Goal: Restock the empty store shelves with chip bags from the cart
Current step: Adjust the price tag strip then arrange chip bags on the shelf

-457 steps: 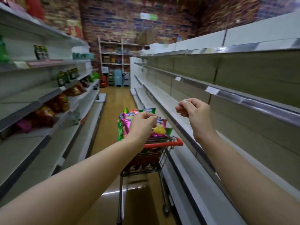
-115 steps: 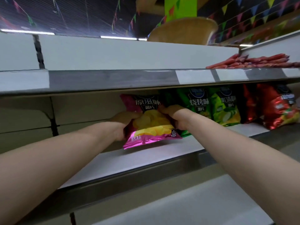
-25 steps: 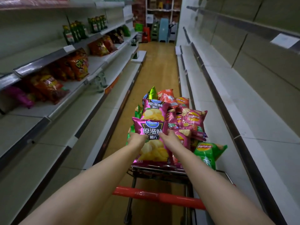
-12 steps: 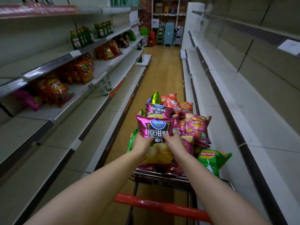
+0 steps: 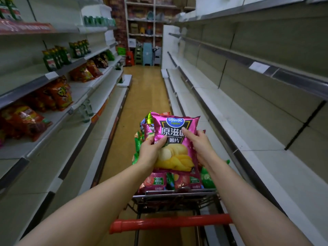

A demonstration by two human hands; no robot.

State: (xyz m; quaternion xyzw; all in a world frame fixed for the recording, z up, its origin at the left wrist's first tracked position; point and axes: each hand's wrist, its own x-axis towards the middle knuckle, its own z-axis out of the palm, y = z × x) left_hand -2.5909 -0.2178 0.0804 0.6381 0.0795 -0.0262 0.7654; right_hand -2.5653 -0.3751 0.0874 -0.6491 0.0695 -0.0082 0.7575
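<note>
A pink chip bag (image 5: 174, 144), printed with a blue oval logo, white characters and yellow crisps, stands upright at lower centre of the frame, pinched at its sides by the left hand (image 5: 150, 153) and right hand (image 5: 200, 146) above the cart (image 5: 177, 193). More pink, red and green bags (image 5: 154, 182) lie heaped in this wire cart, above its red handle (image 5: 170, 223). White shelves (image 5: 248, 132) run along the right of the frame.

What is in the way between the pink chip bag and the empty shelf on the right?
Nothing I can see. The left hand and right hand hold the pink chip bag above the cart. The empty shelf beside it is bare, with only open air between them.
</note>
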